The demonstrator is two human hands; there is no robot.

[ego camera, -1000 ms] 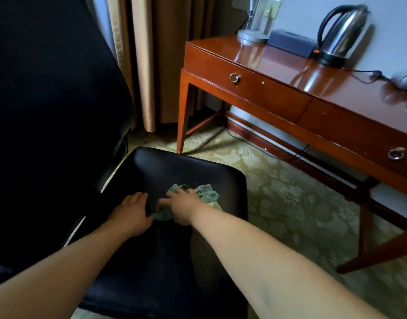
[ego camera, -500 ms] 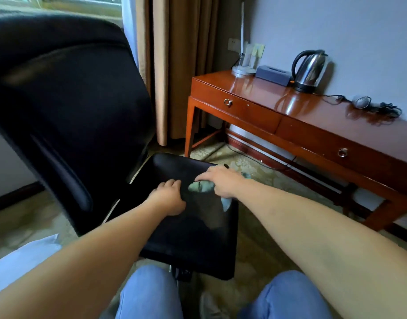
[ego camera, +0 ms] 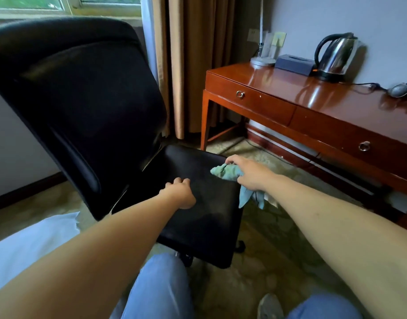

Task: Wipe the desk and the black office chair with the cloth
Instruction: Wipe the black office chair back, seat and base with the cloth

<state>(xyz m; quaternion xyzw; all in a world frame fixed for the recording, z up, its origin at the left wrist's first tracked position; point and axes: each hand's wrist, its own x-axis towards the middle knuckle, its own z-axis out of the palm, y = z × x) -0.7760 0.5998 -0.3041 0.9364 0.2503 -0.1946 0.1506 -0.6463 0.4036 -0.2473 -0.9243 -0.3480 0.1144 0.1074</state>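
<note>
1. The right hand (ego camera: 250, 172) grips a crumpled teal cloth (ego camera: 230, 173) at the 3 o'clock edge of the black office chair (ego camera: 197, 203) seat; part of the cloth is bunched under the palm and hidden, and a loose tail hangs off the seat edge toward the carpet (ego camera: 278, 238).
2. The left hand (ego camera: 180, 192) rests knuckles-up on the seat, fingers curled under, holding nothing; its fingertips cannot be made out.
3. The chair's base is mostly hidden under the seat; only a dark caster shows at 5 o'clock.
4. The backrest rises at 10 o'clock, dark and featureless in shadow.
5. The glossy red-brown table (ego camera: 313, 97) stands at 2 o'clock, cut off at the right edge, carrying a kettle (ego camera: 336, 56), a dark box (ego camera: 294, 64) and a lamp base (ego camera: 263, 61).
6. A small grey object by the cord at the far right is too blurred to identify.
</note>
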